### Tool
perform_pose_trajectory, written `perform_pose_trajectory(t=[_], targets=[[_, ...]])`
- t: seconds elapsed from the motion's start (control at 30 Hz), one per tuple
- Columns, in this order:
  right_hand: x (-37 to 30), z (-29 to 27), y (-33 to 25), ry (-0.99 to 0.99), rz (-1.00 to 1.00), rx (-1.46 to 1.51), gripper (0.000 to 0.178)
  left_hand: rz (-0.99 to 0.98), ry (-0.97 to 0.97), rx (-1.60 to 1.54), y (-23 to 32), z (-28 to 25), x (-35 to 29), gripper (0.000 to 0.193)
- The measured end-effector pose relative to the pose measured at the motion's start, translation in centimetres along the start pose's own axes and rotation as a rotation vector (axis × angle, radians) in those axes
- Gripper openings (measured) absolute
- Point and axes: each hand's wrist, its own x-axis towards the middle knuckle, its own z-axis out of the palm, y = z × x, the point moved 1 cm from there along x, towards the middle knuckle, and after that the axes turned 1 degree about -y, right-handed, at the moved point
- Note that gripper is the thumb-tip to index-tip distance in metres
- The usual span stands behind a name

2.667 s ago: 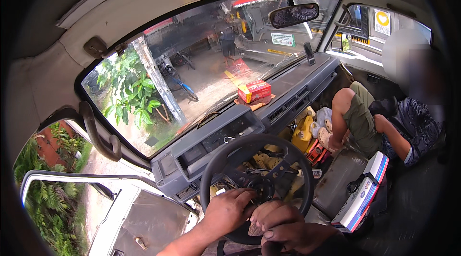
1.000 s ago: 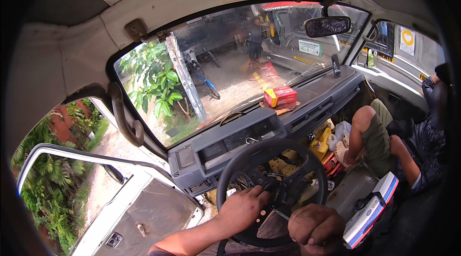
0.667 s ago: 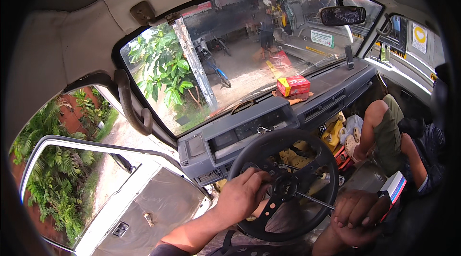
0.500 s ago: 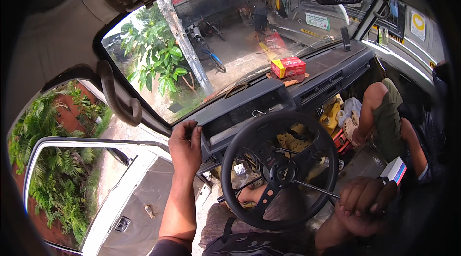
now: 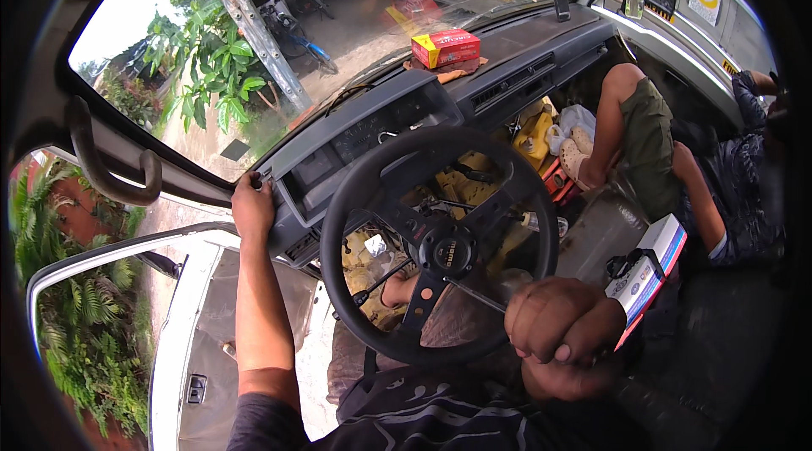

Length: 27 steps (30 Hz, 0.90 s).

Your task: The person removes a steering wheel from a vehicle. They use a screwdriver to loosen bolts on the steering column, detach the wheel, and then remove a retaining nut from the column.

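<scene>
The black steering wheel [image 5: 337, 197] stands in front of me, with its round hub [image 5: 448, 253] in the middle. My right hand [image 5: 565, 326] is closed in a fist by the wheel's lower right rim. A thin metal screwdriver [image 5: 475, 294] runs from this fist across to the lower edge of the hub; its handle is hidden in the hand. Whether the tip touches the hub I cannot tell. My left hand [image 5: 253, 204] rests at the left corner of the dashboard [image 5: 279, 165] with its fingers curled; what they pinch, if anything, is too small to make out.
A red and yellow box [image 5: 446, 48] lies on a brown cloth on the dashboard. To my right, a white and blue box [image 5: 651, 261] carries a black object. Another person's bent leg [image 5: 613, 125] is at the passenger side. At left the white door [image 5: 190, 316] hangs open.
The view has shifted, so the cab appears further left and higher. My right fist has come nearer the wheel, and the screwdriver's tip has moved from the hub's lower right to its bottom.
</scene>
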Motion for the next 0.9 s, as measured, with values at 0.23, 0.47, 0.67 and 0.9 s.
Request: perform_pose_trajectory(t=[0.23,0.47,0.67,0.9], targets=[[-0.4,0.1,0.5,-0.056,-0.017,-0.060,0.041,-0.040,-0.037,0.061,0.7,-0.2,-0.3,0.036],[1.1,3.7,0.5,0.068,-0.063,-0.431,0.045,-0.046,-0.033,0.064,0.8,-0.6,-0.8,0.041],[2.1,3.5,0.6,0.066,0.083,-0.287,0.049,-0.092,-0.063,0.039,1.1,-1.0,-0.8,0.039],[5.5,1.0,-0.4,-0.450,0.248,0.008,0.020,-0.059,-0.043,-0.037,0.1,-0.2,-0.4,0.035]])
